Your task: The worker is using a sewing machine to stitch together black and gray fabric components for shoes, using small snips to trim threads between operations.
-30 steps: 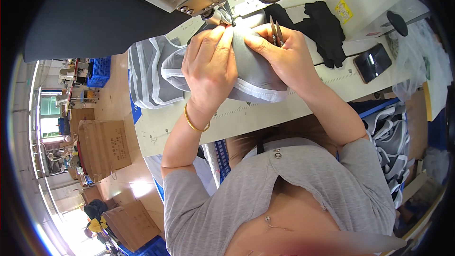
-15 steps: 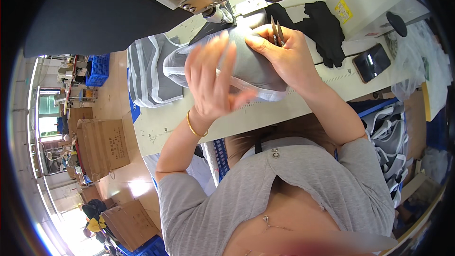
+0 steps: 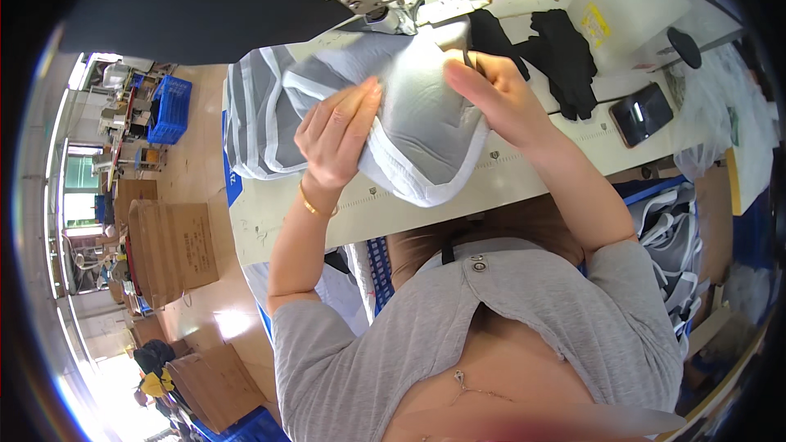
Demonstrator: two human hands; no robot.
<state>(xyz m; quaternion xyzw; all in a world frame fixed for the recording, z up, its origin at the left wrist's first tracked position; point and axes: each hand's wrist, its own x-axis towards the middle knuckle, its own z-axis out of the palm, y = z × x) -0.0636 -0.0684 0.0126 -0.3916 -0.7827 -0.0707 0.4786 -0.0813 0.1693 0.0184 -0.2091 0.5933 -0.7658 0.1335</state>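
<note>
A grey padded bra (image 3: 426, 106) with white edging is held up under the sewing machine's head (image 3: 389, 0), its rounded cup facing me. My left hand (image 3: 340, 131) is closed, pinching the white edging at the bra's left side. At the upper right of the cup, my right hand (image 3: 503, 98) is closed with its thumb along the fabric edge. A dark sliver of the thread snips (image 3: 470, 58) shows at its fingers; the rest is hidden. Other grey pieces with white edging (image 3: 262, 115) lie stacked on the table to the left.
Black cloth (image 3: 561, 61) lies on the right of the machine table (image 3: 311, 221). A phone (image 3: 642, 112) rests near its right edge, beside clear plastic bags (image 3: 712, 115). Grey and white garments (image 3: 667, 237) fill a bin lower right. Cardboard boxes (image 3: 172, 250) stand on the floor at left.
My left hand has come down onto the white edging and closed. The bra has been lifted and turned, its lower edge now nearer me. The snips in my right hand are now mostly hidden.
</note>
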